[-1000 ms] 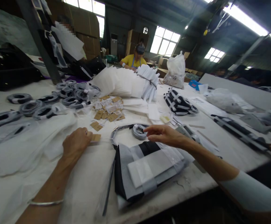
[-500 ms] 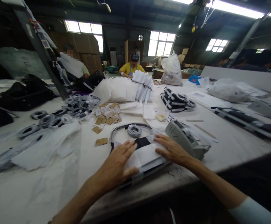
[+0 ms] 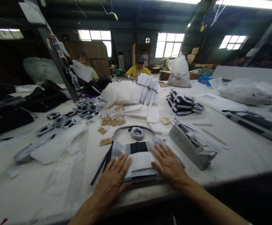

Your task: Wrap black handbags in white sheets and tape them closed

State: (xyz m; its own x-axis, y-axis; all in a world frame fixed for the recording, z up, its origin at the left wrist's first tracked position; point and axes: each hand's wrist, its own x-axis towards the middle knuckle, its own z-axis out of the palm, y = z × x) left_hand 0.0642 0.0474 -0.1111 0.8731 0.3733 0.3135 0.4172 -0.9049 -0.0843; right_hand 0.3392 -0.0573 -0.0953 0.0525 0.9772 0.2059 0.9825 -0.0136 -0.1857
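A dark bag partly wrapped in white sheets lies near the front edge of the table. On its left side my left hand rests flat, fingers stretched out. My right hand presses flat on its right side, fingers spread. White wrapping sheet shows between the two hands. Behind the bag a dark strap or handle arches over the table, and a wrapped grey coil sits inside the arch. A grey tape dispenser stands to the right of my right hand.
Brown tags lie left of centre, with several wrapped coils beyond. White sheets are stacked behind. Wrapped black bundles lie back right. Black bags sit at the left. A person in yellow sits across the table.
My view has shifted, so the scene sits further right. The bag lies squarer to me, and both hands have settled flat at its two sides.
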